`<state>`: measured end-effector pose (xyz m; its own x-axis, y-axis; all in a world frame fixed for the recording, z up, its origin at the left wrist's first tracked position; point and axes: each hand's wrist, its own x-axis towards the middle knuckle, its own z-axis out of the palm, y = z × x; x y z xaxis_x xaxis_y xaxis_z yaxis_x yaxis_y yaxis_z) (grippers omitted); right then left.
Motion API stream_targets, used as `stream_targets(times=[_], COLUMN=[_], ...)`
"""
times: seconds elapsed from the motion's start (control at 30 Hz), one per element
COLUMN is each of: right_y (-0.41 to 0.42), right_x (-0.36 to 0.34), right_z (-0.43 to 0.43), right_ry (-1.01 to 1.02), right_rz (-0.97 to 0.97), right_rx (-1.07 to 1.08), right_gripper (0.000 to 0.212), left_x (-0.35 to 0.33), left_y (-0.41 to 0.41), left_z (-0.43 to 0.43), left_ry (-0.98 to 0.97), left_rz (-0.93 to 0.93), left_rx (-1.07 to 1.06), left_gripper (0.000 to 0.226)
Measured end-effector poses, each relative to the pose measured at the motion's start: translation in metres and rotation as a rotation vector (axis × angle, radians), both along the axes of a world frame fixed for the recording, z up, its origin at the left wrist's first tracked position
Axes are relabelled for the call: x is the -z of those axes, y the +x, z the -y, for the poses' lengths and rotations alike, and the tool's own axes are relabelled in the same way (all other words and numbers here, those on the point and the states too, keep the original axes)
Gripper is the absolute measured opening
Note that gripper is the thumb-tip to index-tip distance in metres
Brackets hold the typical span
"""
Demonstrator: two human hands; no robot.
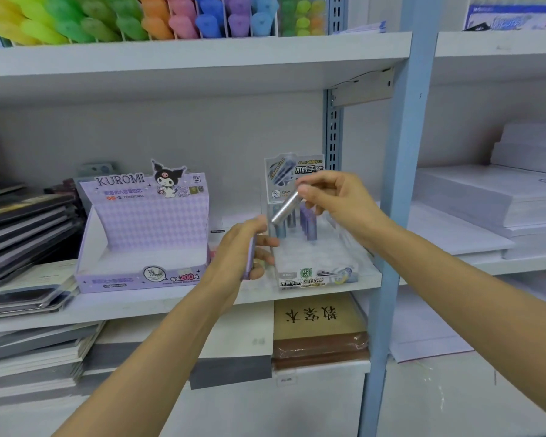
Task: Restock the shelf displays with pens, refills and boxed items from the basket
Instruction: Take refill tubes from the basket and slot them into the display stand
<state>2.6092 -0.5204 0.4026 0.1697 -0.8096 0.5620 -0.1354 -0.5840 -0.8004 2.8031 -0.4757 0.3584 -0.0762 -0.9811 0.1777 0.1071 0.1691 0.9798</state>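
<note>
- My right hand (pixel 328 200) pinches a silver refill tube (pixel 286 211) over the clear tray (pixel 322 263).
- The tray holds upright tubes (pixel 308 223) at its 12 o'clock.
- My left hand (pixel 243 250), at 9 o'clock, grips a purple tube (pixel 250 257).

Your middle shelf (pixel 171 305) is a white board. It carries a slanting stack of dark notebooks (pixel 22 222) at 9 o'clock, the lilac Kuromi display box (pixel 145 241) near the centre, and just beside that, toward 3 o'clock, the clear refill display (pixel 316 269) with a few tubes upright at its back. At 12 o'clock the upper shelf (pixel 202 55) bears a divided rack of coloured pens (pixel 123 20). Past the blue upright at 3 o'clock, the neighbouring shelf (pixel 524 263) holds stacked white paper (pixel 473 193).
</note>
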Motion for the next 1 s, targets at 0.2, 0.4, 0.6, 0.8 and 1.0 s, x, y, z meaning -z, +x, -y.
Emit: stream_targets(times=[0.2, 0.4, 0.6, 0.8, 1.0], right_y=[-0.005, 0.009, 0.015, 0.014, 0.021], right_x=[-0.003, 0.014, 0.017, 0.01, 0.022], right_z=[0.035, 0.062, 0.075, 0.078, 0.082], right_ry=[-0.132, -0.193, -0.213, -0.152, -0.158], right_rz=[-0.201, -0.448, -0.653, -0.713, -0.656], right_rx=[0.354, 0.415, 0.401, 0.319, 0.388], right_gripper=[0.014, 0.018, 0.02, 0.026, 0.004], left_x=[0.001, 0.011, 0.015, 0.016, 0.018], left_y=[0.005, 0.012, 0.018, 0.018, 0.016], left_z=[0.004, 0.0, 0.006, 0.008, 0.006], left_ry=[-0.021, -0.174, -0.168, -0.186, -0.17], left_rz=[-0.074, 0.139, 0.101, 0.114, 0.086], left_rx=[0.027, 0.062, 0.058, 0.075, 0.078], left_gripper=[0.023, 0.026, 0.015, 0.019, 0.019])
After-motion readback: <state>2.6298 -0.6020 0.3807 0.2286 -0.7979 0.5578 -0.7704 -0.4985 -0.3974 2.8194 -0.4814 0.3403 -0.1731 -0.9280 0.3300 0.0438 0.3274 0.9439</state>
